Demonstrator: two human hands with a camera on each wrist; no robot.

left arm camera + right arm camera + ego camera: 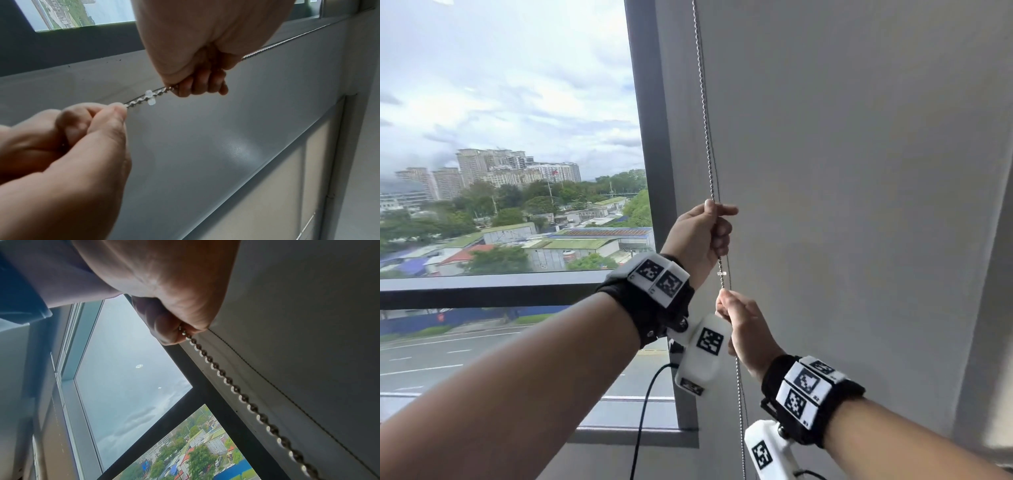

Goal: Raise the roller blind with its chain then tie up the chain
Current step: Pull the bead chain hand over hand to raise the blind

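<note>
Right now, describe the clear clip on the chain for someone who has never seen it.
Along the left edge of the grey roller blind hangs a metal bead chain. The left hand grips it above the right hand. Between them sits the clear clip, the only translucent piece among metal beads.

support: dark window frame [650, 137] | on it: grey roller blind [859, 171] hanging, 3 o'clock of the pane | bead chain [705, 120] along blind's 9 o'clock edge

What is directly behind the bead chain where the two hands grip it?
The grey roller blind hangs behind the chain, with a clear connector between the left hand and right hand. The window behind the blind is covered.
</note>
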